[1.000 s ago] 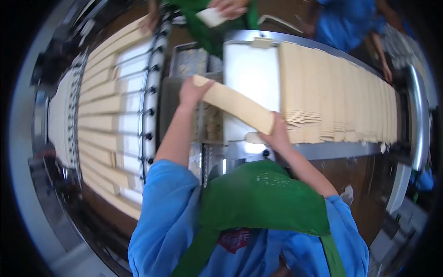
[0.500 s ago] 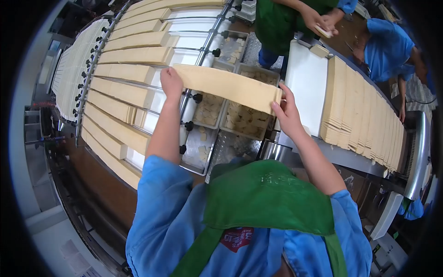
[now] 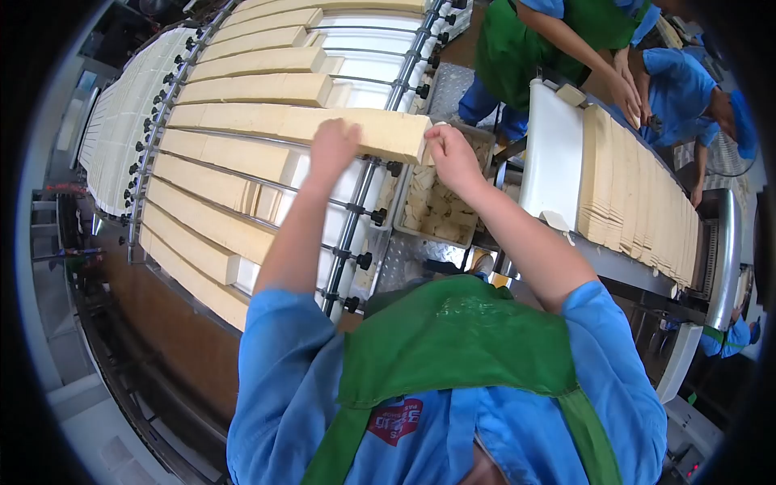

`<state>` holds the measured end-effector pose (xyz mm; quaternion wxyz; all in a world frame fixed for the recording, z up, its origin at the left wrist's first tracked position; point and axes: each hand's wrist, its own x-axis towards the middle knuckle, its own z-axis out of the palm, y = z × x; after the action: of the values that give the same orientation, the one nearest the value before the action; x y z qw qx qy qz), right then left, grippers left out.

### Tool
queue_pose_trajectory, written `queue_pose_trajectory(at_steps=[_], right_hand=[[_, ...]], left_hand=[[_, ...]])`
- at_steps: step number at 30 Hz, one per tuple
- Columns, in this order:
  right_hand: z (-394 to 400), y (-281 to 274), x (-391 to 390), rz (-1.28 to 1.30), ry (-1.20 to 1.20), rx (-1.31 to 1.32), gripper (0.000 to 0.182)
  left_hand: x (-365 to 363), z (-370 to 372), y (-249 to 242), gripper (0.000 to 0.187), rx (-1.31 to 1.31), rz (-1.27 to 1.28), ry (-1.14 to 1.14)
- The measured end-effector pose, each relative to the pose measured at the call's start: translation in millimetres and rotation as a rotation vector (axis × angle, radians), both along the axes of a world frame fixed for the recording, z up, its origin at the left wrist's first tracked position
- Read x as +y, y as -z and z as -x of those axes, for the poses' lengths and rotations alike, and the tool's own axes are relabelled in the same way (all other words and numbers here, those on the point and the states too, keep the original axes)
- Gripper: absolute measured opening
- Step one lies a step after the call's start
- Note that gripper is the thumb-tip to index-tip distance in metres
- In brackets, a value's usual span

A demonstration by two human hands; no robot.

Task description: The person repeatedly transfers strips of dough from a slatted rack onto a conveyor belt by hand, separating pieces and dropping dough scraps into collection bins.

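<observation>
A long stack of pale, dough-like sheets (image 3: 242, 117) lies along one lane of the left conveyor, its near end sticking out past the metal side rail. My left hand (image 3: 335, 145), slightly blurred, has its fingers curled on the upper edge of this stack, short of the end. At the stack's end face is my right hand (image 3: 453, 158), thumb and fingers pinched together. A small pale bit shows at its fingertips, too little to name. Parallel stacks (image 3: 250, 87) lie in the neighbouring lanes between thin metal bars.
Below the gap between conveyors stands a bin (image 3: 436, 230) of pale scraps. On the right, overlapping pale sheets (image 3: 634, 194) lie on a white belt (image 3: 551, 153). A co-worker's hands (image 3: 630, 97) are over those sheets. The rail (image 3: 412, 56) carries black knobs.
The wide sheet stretched between my hands is no longer held flat across the gap. Both hands have come closer together at one lane's stack, now extending past the rail. The co-worker's hands moved to the sheets.
</observation>
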<state>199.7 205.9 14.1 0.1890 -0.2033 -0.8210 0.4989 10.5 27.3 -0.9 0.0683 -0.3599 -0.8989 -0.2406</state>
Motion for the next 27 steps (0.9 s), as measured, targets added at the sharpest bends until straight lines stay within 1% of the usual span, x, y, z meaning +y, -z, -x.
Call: queue_pose_trajectory(at_steps=[1,4,7,10,13,14,15,17,19,20,22,24,25,27], right_hand=[[1.5,0.2,-2.4,-0.048,0.007,-0.007,0.019],[-0.6,7.9,1.9,-0.031,0.025,-0.016,0.018],[-5.1,13.8,-1.4,0.008,0.079,-0.021,0.019],[-14.4,7.7,-17.3,-0.068,0.152,0.089,0.02],[-19.7,6.1,-48.4,-0.072,0.115,0.177,0.022],[-18.1,9.5,-60.9,-0.079,0.079,0.165,0.024],[-14.6,19.2,-68.8,-0.128,-0.033,0.168,0.028],[-6.9,5.0,-95.3,0.094,-0.139,-0.05,0.029],[10.2,23.8,-114.4,-0.051,-0.122,0.027,0.03],[18.6,34.5,-121.5,-0.122,-0.115,0.066,0.031],[32.8,24.8,-129.0,0.012,-0.165,-0.043,0.032],[44.6,14.7,-134.4,0.105,-0.218,-0.179,0.037],[51.6,19.3,-135.4,0.176,-0.27,-0.195,0.038],[64.4,25.2,-136.0,0.315,-0.374,-0.219,0.039]], left_hand=[[8.5,-22.3,-12.9,0.036,0.043,0.048,0.033],[20.1,-58.6,-10.9,0.038,0.061,-0.115,-0.008],[25.3,-66.6,-12.0,0.04,-0.129,-0.073,-0.053],[18.4,-71.3,-12.7,0.037,-0.114,-0.336,-0.067],[-10.4,-66.7,-5.7,0.036,-0.084,-0.501,-0.102],[-24.9,-61.2,-0.7,0.03,-0.126,-0.561,-0.114],[-41.6,-53.3,5.7,0.028,-0.138,-0.557,-0.164],[-70.6,-38.4,18.7,0.025,-0.156,-0.505,-0.248],[-93.6,-26.7,27.4,0.024,-0.162,-0.409,-0.316],[-105.2,-20.7,31.1,0.024,-0.221,-0.36,-0.302],[-119.5,-12.0,32.5,0.024,-0.337,-0.266,-0.271],[-125.7,-20.9,24.7,0.022,-0.066,-0.253,-0.28],[-127.2,-28.9,19.5,0.021,0.067,-0.245,-0.281],[-127.7,-41.6,11.5,0.02,0.117,-0.243,-0.271]])
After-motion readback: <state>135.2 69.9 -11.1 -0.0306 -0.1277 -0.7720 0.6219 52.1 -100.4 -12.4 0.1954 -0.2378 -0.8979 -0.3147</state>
